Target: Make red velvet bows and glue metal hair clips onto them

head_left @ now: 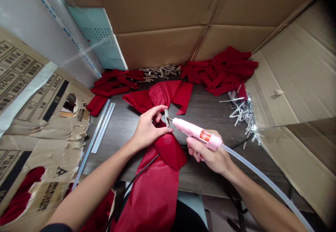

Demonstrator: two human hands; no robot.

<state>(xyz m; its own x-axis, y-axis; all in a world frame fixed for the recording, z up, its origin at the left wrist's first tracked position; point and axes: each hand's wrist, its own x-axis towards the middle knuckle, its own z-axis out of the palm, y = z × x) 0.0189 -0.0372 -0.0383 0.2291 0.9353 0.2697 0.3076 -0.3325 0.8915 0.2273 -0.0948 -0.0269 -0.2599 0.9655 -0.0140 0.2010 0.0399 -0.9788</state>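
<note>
My left hand (pixel 149 125) pinches a small silver metal hair clip (pixel 167 118) between thumb and fingers, above the middle of a large red fabric bow (pixel 162 93). The bow's long red tail (pixel 157 186) hangs over the table edge toward my lap. My right hand (pixel 207 151) is wrapped round a pink hot glue gun (pixel 194 130), whose metal nozzle points left and meets or nearly meets the clip. From the gun's back trails a long translucent glue stick (pixel 265 179). Whether glue is coming out is too small to tell.
Folded red fabric strips (pixel 223 70) and metal clips (pixel 162 71) are heaped at the back of the dark table (pixel 204 109). Silver twist ties (pixel 244 116) lie at right, spare glue sticks (pixel 103 128) at left. Cardboard walls (pixel 162 46) enclose the back and sides.
</note>
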